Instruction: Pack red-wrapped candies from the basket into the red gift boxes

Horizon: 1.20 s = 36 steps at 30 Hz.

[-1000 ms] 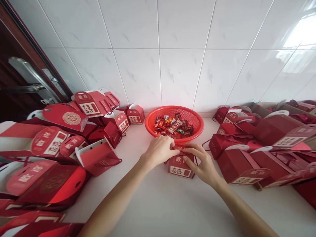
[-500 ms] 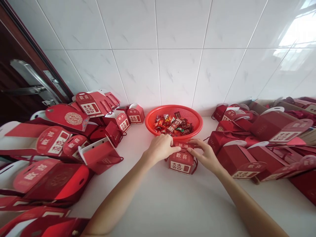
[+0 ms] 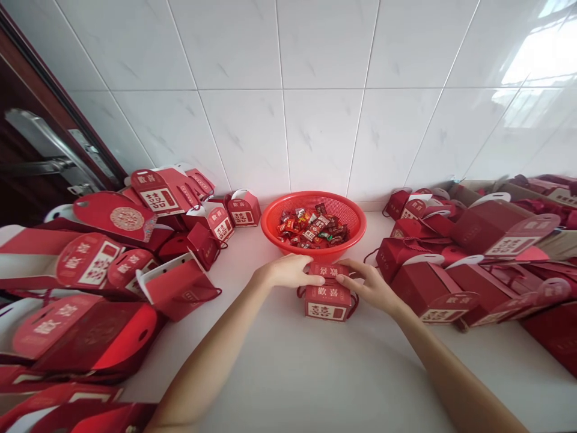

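Observation:
A small red gift box [image 3: 327, 302] with a cream character panel stands upright on the white surface in front of me. Its top flaps lean together, and a dark red cord shows at its sides. My left hand [image 3: 292, 272] grips the top from the left, thumb on the near flap and fingers behind, partly hidden. From the right, my right hand [image 3: 367, 284] pinches the same top, its thumb near the flap's middle and its forefinger along the back edge. Just behind the box sits a red plastic basket [image 3: 359, 231] holding wrapped candies [image 3: 315, 228].
Red gift boxes [image 3: 101, 261] are heaped on the left, some with flaps open. More boxes [image 3: 437, 288] crowd the right side. A tiled wall [image 3: 324, 138] rises behind the white tabletop [image 3: 306, 373]. A dark door with a metal handle [image 3: 40, 141] is at the far left.
The view has shifted slightly. Both hands have stayed on the top of the gift box, and its top flap now lies folded a little lower.

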{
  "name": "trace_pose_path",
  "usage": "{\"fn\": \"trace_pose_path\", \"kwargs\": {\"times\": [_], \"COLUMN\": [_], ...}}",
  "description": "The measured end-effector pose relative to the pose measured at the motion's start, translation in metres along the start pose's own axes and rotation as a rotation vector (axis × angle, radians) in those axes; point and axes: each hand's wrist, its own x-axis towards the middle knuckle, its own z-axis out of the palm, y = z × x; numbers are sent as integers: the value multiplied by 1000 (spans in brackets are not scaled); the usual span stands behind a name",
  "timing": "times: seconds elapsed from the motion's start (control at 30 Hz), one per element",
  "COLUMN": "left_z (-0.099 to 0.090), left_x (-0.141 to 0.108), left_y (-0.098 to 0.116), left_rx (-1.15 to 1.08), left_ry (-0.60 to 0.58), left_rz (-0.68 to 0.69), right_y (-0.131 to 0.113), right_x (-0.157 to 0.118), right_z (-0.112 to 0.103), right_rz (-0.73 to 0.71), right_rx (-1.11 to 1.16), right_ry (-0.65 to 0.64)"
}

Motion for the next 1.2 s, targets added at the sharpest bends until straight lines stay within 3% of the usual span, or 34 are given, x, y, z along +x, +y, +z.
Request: {"fn": "trace_pose_path", "kwargs": {"times": [0.17,0.37,0.57,0.67,0.73,0.87,0.93,1.1,1.2], "left_z": [-2,-4,-8,-19,-29,-44,-47,-54,-56], "left_x": [-1,0,-4,-17,-28,-39,-38,-36,-41], "left_y": [-1,0,-4,0,6,15,15,7,7], "left_rx": [-35,-73,-192,-246,-263,-332,-439,-614,-656], "left_ry": [-120,-131,-172,-185,-91,294,430,566,534], "left_rz": [1,-25,-48,4,45,142,219,269,289], "right_y": [-7,1,4,-2,-10,-34,-46,-60,-61], "right_x": [-2,-9,-8,-5,-1,21,35,68,78], "right_z": [-4,-17,-7,-3,-3,-6,-9,-17,-21], "right_rz": [5,99,20,-51,-48,0,-20,-78,-90], "right_rx": [26,126,31,129,274,518,554,523,512], "right_ry": [-70,-416,-306,-255,-230,-176,-171,-152,-154]}}
